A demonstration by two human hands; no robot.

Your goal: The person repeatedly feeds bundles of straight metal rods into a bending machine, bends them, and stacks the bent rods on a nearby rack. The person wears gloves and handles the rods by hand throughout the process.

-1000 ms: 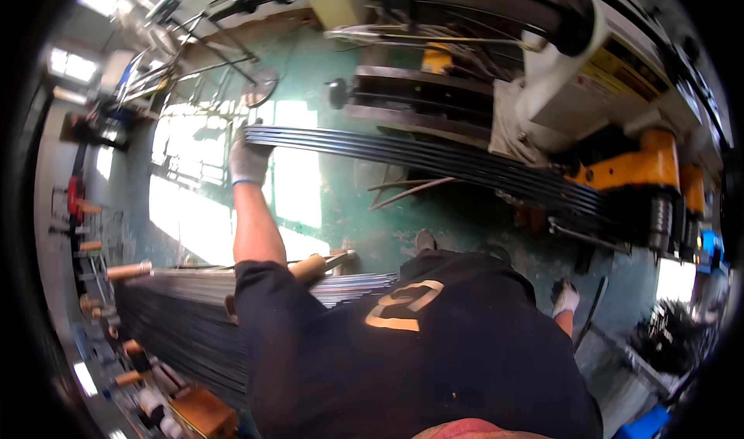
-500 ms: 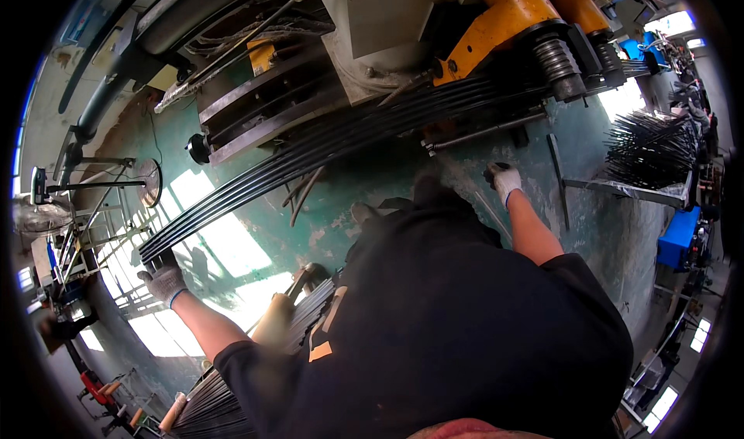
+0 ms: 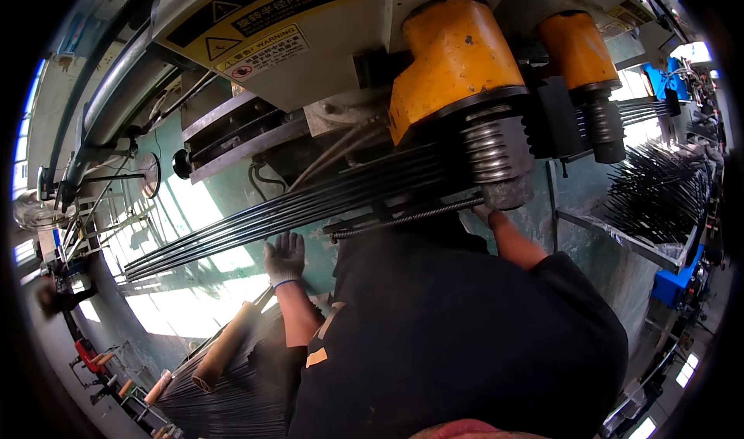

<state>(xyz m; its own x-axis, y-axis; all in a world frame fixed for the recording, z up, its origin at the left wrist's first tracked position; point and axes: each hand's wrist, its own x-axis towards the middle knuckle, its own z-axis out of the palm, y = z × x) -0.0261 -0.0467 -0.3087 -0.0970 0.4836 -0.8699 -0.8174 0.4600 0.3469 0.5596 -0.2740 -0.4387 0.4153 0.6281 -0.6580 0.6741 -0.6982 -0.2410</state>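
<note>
Left hand (image 3: 284, 257), gloved and spread flat, touches the steel rods (image 3: 310, 203); right hand's (image 3: 484, 213) grip unclear beneath rollers (image 3: 496, 160); pinching likely.

Orange roller housings (image 3: 457, 59): two. Ribbed steel rollers (image 3: 492, 160): two. Gloved hands (image 3: 284, 257): one plainly seen. Wooden handles (image 3: 223, 346): two. Long dark rods (image 3: 310, 206): one bundle, uncounted.

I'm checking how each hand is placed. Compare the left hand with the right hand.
The left hand shows fully, gloved in grey-white, fingers spread against the bundle of dark steel rods. The right hand is mostly hidden under the ribbed roller of the yellow machine head; its grip cannot be told. The left reaches mid-bundle, the right at the machine. Both forearms are bare.
</note>
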